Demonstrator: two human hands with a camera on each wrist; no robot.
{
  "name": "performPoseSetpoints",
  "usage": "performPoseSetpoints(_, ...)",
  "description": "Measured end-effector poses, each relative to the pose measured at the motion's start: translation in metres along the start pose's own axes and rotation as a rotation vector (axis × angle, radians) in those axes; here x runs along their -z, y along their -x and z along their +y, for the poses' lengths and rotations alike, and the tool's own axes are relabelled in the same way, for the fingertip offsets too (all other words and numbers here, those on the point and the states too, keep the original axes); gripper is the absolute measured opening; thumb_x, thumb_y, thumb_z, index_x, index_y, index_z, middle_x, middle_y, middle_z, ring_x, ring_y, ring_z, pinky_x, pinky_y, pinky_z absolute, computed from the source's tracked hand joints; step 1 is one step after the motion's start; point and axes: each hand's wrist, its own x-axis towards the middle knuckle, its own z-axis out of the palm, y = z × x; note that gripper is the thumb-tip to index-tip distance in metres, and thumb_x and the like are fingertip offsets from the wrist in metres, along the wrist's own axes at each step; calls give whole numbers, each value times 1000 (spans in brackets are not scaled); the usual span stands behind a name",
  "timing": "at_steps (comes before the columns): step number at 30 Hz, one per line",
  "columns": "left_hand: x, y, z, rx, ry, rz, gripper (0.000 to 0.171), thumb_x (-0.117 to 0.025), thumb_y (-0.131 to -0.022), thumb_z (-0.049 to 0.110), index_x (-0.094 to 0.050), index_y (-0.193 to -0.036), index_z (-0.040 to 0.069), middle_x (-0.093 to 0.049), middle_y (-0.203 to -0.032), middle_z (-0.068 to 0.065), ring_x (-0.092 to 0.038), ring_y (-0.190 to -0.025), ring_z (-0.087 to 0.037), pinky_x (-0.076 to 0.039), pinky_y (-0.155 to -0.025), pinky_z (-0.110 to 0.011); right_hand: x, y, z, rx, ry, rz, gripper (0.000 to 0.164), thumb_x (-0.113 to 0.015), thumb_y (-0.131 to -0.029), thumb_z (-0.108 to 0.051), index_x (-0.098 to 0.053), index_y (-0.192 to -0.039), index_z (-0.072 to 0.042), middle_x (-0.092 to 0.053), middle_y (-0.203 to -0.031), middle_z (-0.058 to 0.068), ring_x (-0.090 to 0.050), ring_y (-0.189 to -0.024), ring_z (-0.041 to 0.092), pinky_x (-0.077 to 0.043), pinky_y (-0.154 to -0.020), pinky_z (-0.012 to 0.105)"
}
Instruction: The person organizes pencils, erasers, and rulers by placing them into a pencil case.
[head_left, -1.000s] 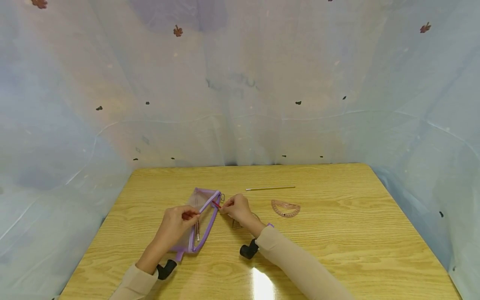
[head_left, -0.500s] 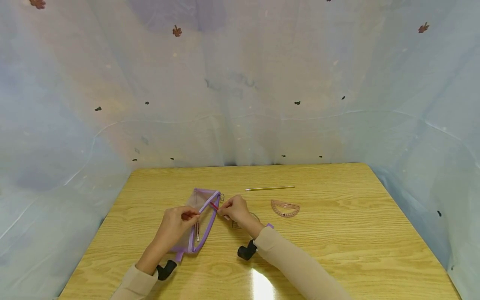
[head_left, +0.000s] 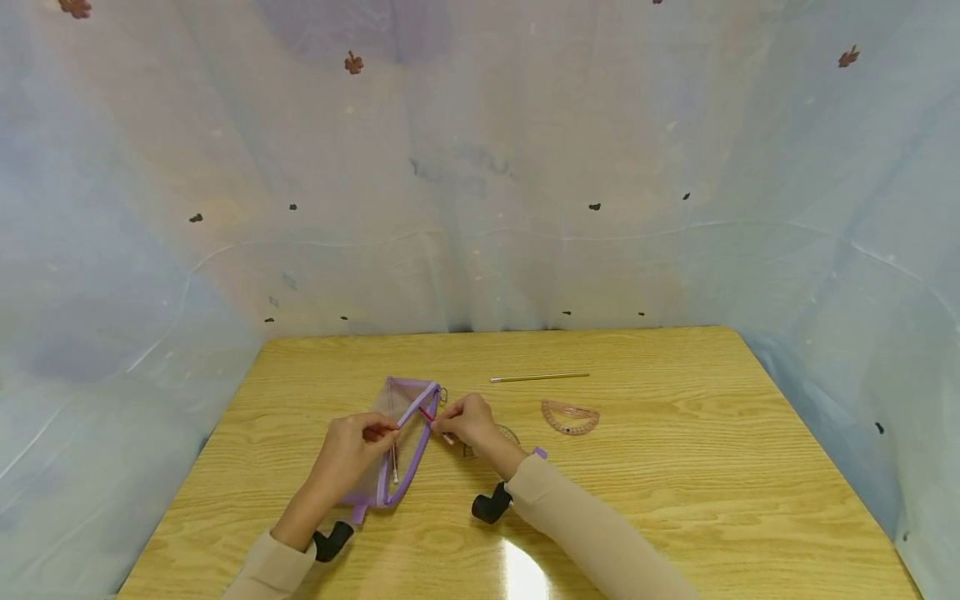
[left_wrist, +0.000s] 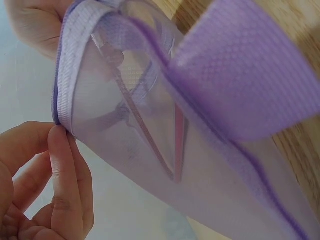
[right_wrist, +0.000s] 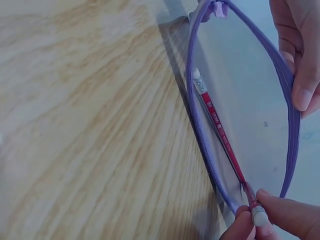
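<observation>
A purple mesh pencil pouch (head_left: 411,475) lies on the left half of the table with its zip mouth spread wide. My left hand (head_left: 358,442) pinches one zipped edge of that mouth between thumb and fingers. Inside, a red pencil with a white eraser (right_wrist: 220,127) leans along the near side. My right hand (head_left: 468,421) pinches a second red pencil (right_wrist: 252,196) just below its eraser, at the mouth's corner. This pencil's front part reaches into the pouch. Through the mesh in the left wrist view, two pencil shafts (left_wrist: 134,107) meet in a V.
A yellow pencil (head_left: 540,377) lies toward the back of the wooden table (head_left: 660,467). A pinkish protractor (head_left: 555,423) is right of my right hand. Behind that hand, a clear curved-edged drawing tool (head_left: 510,434) is partly hidden. A pale sheet (head_left: 480,167) hangs around the table.
My right hand has shifted slightly left and down with the red pencil, and its eraser end now shows below the fingers. The left hand keeps its place on the pouch's edge.
</observation>
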Motion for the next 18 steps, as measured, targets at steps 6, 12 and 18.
performPoseSetpoints(6, 0, 0, 0, 6, 0, -3, 4, -78, -86, 3, -76, -89, 3, -70, -77, 3, -66, -68, -10, -55, -62, -22, -1, 2, -2, -14, -41, -28, 7, -79, -83, 2, -74, -81, 7, -69, -67, 6, -57, -51, 9, -50, -51, 20)
performPoseSetpoints(12, 0, 1, 0, 1, -1, 0, 3, -78, -86, 2, -76, -89, 2, -70, -76, 3, -66, -67, -10, -55, -62, -22, -2, 3, -3, -39, -89, -53, 7, -78, -84, 3, -74, -84, 9, -71, -75, 9, -62, -56, 10, -57, -57, 25)
performPoseSetpoints(18, -1, 1, 0, 0, 1, 4, 3, -78, -85, 2, -76, -88, 2, -70, -76, 4, -66, -67, -10, -55, -61, -22, -3, 5, -4, -52, -146, -89, 6, -74, -85, 7, -73, -88, 12, -72, -79, 12, -61, -56, 11, -57, -56, 27)
